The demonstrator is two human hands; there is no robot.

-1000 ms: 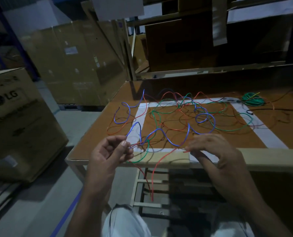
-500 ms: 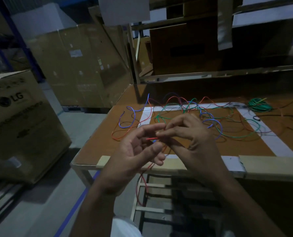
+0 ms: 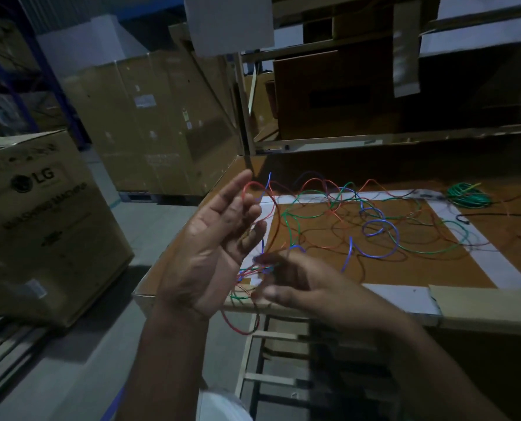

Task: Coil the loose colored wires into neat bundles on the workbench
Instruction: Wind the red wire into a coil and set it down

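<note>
Two hands work at the bench's near left corner. The left hand (image 3: 213,247) is raised palm-up, fingers straight and spread, with a red wire (image 3: 254,189) looped over the fingertips and trailing below the bench edge. The right hand (image 3: 301,287) is lower and motion-blurred; its fingers point into a small knot of red, green and blue strands at the edge, and I cannot tell whether it pinches them. On the bench (image 3: 405,268), inside a rectangle of white tape (image 3: 496,262), lies a loose tangle (image 3: 359,226) in three colours: red, green and blue; the strands cross too often in the dim light to count singly. One green coil (image 3: 465,196) sits near the far right corner, beside a dark wire cut off by the frame. Two cardboard boxes (image 3: 40,223) stand to the left.
</note>
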